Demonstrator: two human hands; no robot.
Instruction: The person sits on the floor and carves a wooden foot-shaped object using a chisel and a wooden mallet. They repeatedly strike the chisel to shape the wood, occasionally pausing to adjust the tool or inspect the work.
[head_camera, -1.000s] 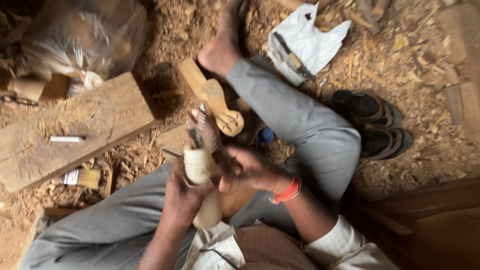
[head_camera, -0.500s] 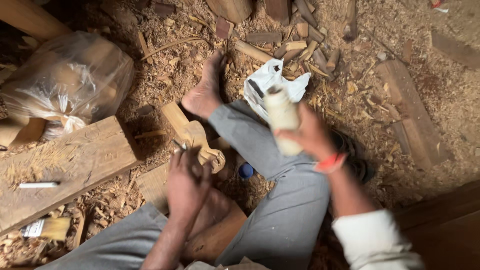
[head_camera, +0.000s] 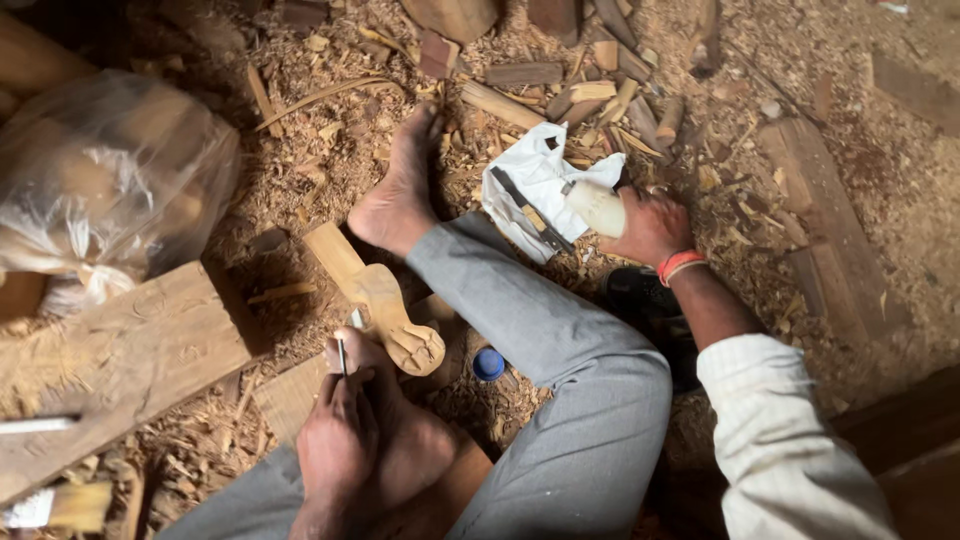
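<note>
The right hand (head_camera: 650, 225) grips a pale wooden piece (head_camera: 597, 207) out over the white cloth (head_camera: 540, 185), while the left hand (head_camera: 350, 425) pinches a thin tool (head_camera: 341, 355) upright beside the mallet (head_camera: 385, 310).

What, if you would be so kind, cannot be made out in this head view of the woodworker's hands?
- Pale wooden piece: its far end is hidden inside the right hand.
- Thin metal tool: the left hand covers its lower part.
- Clear plastic bag: contents blurred by the film.
- Dark shoe: shadowed behind the forearm.
</note>
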